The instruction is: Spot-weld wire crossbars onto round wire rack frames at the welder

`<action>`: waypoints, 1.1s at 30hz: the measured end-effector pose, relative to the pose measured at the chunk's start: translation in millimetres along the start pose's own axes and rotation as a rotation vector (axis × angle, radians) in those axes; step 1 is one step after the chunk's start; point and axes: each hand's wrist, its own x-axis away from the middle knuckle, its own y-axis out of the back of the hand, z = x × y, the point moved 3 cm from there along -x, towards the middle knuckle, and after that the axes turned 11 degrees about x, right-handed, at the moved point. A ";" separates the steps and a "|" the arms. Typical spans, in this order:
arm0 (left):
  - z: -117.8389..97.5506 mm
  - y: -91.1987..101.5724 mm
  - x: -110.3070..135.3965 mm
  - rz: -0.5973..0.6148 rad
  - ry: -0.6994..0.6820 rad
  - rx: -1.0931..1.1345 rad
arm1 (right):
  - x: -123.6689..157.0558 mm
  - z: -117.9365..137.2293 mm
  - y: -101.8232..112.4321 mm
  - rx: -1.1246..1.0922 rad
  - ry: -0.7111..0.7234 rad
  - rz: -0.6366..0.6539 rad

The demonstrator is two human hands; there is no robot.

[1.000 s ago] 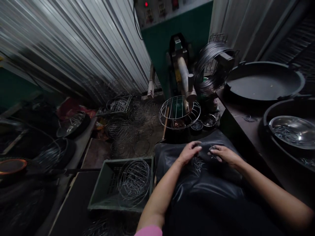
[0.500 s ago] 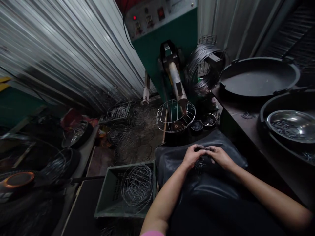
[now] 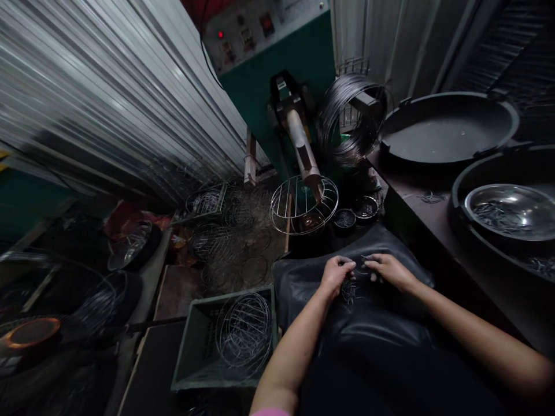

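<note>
1. Both hands are working low over the black sheet, which is lying across the person's lap.
2. The left hand is resting on the far part of the sheet, with its fingers curling in and the tips bunching together. Whether they are pinching a wire is too small to tell.
3. The right hand is sitting just beside it on the sheet, its fingers lying close together and pointing at the left hand. No grip is showing.
4. The wire bits are lying in a small pile on the sheet, between and just under the two hands.
5. Beyond the sheet, a wire basket is hanging on a machine arm, with a wire coil farther back.
6. Left of the sheet, a green crate is holding wire rings.
7. Right of the sheet, a steel bowl is sitting with more wire in it.
</note>
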 end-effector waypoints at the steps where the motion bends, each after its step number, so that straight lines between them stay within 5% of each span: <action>1: 1.2 -1.0 -0.6 -0.001 0.033 0.027 | 1.9 2.9 -3.3 0.023 0.014 0.018; 12: 10.0 2.4 -4.8 -0.013 0.093 0.143 | 8.5 9.9 -20.0 0.025 0.080 0.155; 19: 1.7 -4.8 -1.9 0.133 0.108 0.026 | 16.0 5.2 -6.4 -0.014 0.066 0.201; 22: -20.1 14.8 -6.4 0.077 0.062 0.082 | 11.9 -7.5 14.7 0.157 0.081 0.048; 29: -102.2 111.5 -18.1 -0.523 -0.117 0.432 | -6.3 -34.8 34.5 0.330 0.076 0.018; 33: -158.9 122.6 -27.5 -0.478 -0.156 0.366 | -9.7 -34.1 30.5 0.418 0.093 0.015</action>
